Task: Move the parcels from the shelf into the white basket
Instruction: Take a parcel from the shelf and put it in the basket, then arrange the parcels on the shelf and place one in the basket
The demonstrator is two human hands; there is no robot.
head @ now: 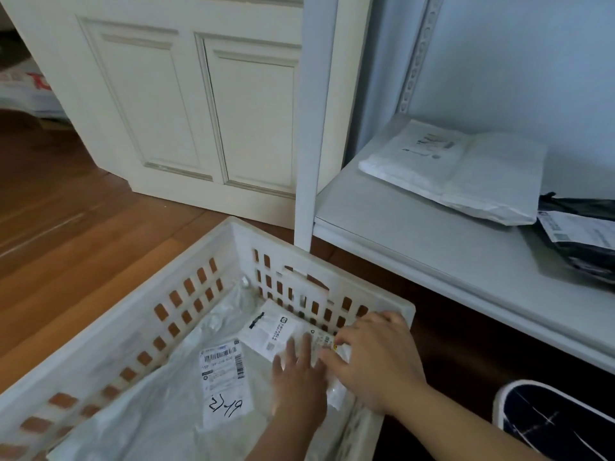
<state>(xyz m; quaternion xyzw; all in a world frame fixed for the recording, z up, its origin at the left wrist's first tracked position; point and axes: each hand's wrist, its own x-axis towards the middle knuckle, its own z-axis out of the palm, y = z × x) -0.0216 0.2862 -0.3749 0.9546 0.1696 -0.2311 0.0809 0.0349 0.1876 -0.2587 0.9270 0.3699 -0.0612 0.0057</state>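
The white basket (pixel 139 331) stands on the floor at lower left. Inside it lie a large white parcel (pixel 159 407) with a barcode label and a small clear-wrapped parcel (pixel 276 327) near the far right corner. My left hand (pixel 299 384) lies flat with straight fingers on the small parcel. My right hand (pixel 376 357) reaches over the basket's rim, and its curled fingers pinch that parcel's right edge. On the shelf (pixel 432 234) at the right lie a white parcel (pixel 459 168) and a black parcel (pixel 579 237), the black one cut off by the frame edge.
A white panelled door (pixel 199 101) stands behind the basket. The shelf's white upright post (pixel 312 128) rises just beyond the basket's far corner. A dark slipper with a white edge (pixel 559 424) lies on the wooden floor (pixel 66 211) at lower right, under the shelf.
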